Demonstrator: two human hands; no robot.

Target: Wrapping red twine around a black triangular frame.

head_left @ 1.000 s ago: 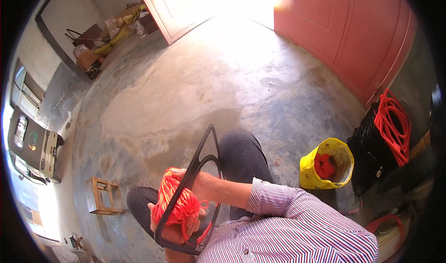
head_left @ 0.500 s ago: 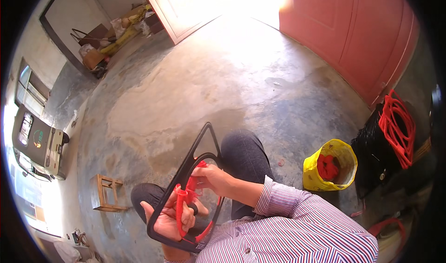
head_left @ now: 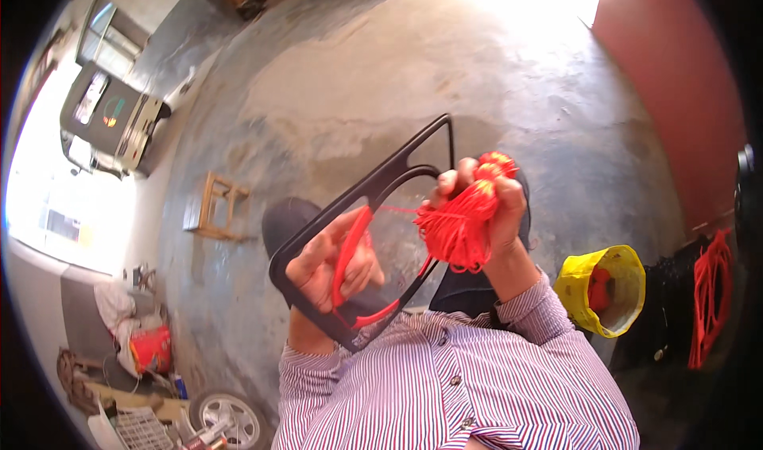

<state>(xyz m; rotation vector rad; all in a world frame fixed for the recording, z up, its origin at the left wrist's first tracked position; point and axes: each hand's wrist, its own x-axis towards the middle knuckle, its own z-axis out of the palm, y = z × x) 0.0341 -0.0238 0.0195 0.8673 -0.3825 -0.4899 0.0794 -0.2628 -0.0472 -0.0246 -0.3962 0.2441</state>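
Note:
A black frame [head_left: 347, 201] with a curved inner bar and a pointed far end is tilted above my lap. Tightly wound red cord covers part of its inner bar [head_left: 347, 261]. My left hand [head_left: 330, 263] reaches behind the frame, its fingers closed around it near the red winding. Beyond the frame's right side, my right hand [head_left: 505, 215] grips a looped bundle of red cord [head_left: 461, 227], bound near its top. A thin red strand stretches from this bundle to the winding.
To my right stands a yellow bucket [head_left: 576, 295] with red material inside. Red cord coils [head_left: 711, 299] hang over something dark beyond it. A small wooden stool [head_left: 222, 207] stands on the left; a wheel [head_left: 226, 420] and a red bag [head_left: 151, 348] lie lower left.
My right hand has moved away from the winding, up and right, with the cord bundle now plainly in view. The frame has risen, and my view has shifted.

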